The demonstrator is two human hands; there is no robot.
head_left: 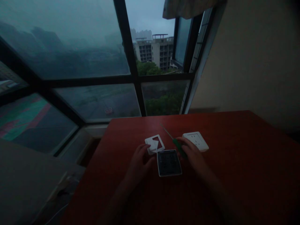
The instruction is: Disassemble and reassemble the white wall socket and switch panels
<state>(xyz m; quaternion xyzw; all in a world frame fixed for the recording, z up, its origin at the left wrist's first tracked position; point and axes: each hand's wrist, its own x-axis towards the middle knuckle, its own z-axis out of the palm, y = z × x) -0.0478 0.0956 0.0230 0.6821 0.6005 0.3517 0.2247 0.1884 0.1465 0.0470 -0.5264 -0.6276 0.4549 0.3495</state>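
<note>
On the red-brown table (234, 162) lies a square socket module (169, 162), dark face up with a white rim. My left hand (138, 162) rests beside its left edge, fingers curled near a small white piece (152, 146) that lies on a white frame plate (155, 142). My right hand (193, 154) is closed round the green handle of a screwdriver (178, 146), whose thin shaft points away to the upper left. A white wall socket (195, 141) lies just beyond the right hand.
A large window with dark frames (131, 62) stands behind the table, with buildings and trees outside. A beige wall (253, 62) rises at right. Left of the table is a low sill (77, 147) and a grey surface with a cable (56, 200).
</note>
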